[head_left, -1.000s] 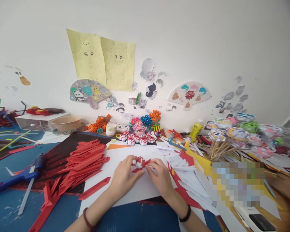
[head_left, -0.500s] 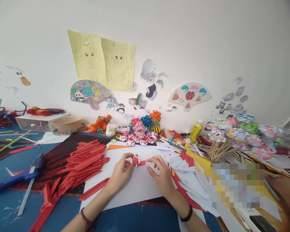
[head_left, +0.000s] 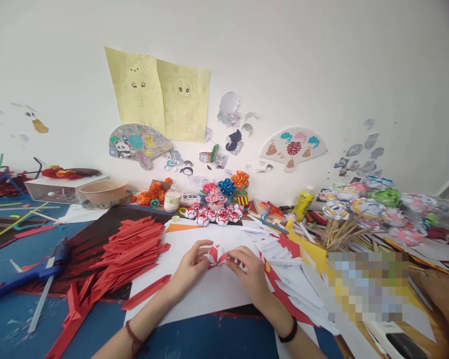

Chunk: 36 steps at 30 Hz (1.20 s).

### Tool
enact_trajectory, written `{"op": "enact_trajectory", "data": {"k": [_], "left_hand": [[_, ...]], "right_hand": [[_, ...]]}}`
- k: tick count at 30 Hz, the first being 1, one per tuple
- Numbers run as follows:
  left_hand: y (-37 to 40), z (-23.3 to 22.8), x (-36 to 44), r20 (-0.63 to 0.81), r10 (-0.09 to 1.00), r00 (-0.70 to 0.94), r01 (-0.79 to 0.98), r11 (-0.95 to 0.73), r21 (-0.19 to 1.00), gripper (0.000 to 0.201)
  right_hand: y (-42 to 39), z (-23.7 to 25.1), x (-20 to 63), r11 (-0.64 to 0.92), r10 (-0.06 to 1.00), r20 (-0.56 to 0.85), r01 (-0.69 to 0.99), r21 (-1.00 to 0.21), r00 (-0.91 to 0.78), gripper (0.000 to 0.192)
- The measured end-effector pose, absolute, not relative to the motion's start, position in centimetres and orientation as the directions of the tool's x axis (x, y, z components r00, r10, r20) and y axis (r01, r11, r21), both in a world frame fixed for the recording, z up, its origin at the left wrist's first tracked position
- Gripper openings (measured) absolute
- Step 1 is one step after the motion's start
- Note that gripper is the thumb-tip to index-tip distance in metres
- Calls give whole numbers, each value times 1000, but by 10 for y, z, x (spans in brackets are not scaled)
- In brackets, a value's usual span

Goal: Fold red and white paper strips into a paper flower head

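Note:
Between my two hands, above a white sheet of paper (head_left: pixel 194 309), is a small red-and-white folded paper flower (head_left: pixel 216 254). My left hand (head_left: pixel 192 267) grips its left side, fingers curled around it. My right hand (head_left: pixel 247 269) pinches a red paper strip at the flower's right side between thumb and fingers. To the left lies a pile of folded red paper strips (head_left: pixel 134 254), with one red strip (head_left: pixel 147 292) apart on the white sheet. Folded white paper strips (head_left: pixel 292 279) are heaped to the right. Finished-looking red-and-white paper flowers (head_left: pixel 222 216) stand in a cluster behind my hands.
A blue glue gun (head_left: pixel 41 271) lies at the left with its glue stick pointing toward me. A beige bowl (head_left: pixel 103 193) and a yellow bottle (head_left: pixel 304 203) stand near the wall. Paper flowers on stems (head_left: pixel 344 224) crowd the right side.
The red strip at the flower's right, stretched out flat before, is now folded up against the flower. My right hand has moved slightly left, closer to my left hand.

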<state>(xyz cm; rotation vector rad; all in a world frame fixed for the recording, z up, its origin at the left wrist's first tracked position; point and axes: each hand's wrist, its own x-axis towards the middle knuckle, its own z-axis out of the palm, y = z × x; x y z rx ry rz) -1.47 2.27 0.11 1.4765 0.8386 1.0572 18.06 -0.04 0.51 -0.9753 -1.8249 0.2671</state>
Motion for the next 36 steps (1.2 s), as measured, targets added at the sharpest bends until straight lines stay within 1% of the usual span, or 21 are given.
{"op": "enact_trajectory", "data": {"k": [2, 6, 11, 14, 17, 20, 22, 24, 27, 32, 36], "left_hand": [[21, 4, -14, 165, 918, 361, -78, -147, 986, 41], [20, 5, -14, 127, 927, 353, -80, -106, 991, 40], [19, 5, -14, 139, 925, 353, -100, -110, 989, 39], [18, 6, -14, 166, 924, 343, -43, -162, 986, 39], [18, 8, -15, 230, 918, 323, 28, -252, 967, 37], [19, 9, -16, 275, 906, 321, 59, -309, 949, 35], [20, 9, -15, 277, 902, 330, 38, -306, 951, 35], [21, 8, -15, 266, 901, 342, -21, -275, 961, 36], [21, 7, -14, 254, 901, 351, -89, -238, 967, 37], [20, 5, -15, 246, 899, 363, -116, -219, 969, 36], [21, 4, -15, 249, 900, 358, -102, -228, 968, 35]], "right_hand": [[0, 4, 181, 660, 715, 678, 486, -572, -172, 17], [1, 4, 182, 655, 721, 673, 478, -586, -163, 17], [-2, 9, 180, 634, 748, 643, 465, -618, -165, 13], [-3, 8, 179, 625, 745, 651, 494, -604, -147, 10], [-3, 6, 179, 616, 740, 660, 523, -589, -129, 12], [-4, 5, 179, 618, 756, 632, 501, -606, -169, 11], [-4, 4, 179, 629, 763, 608, 467, -622, -218, 9], [-4, 5, 179, 637, 764, 594, 440, -633, -251, 11], [-3, 6, 179, 632, 769, 591, 435, -642, -245, 16], [-3, 6, 180, 629, 774, 586, 410, -661, -242, 19], [-3, 5, 180, 627, 776, 582, 406, -665, -243, 20]]}}
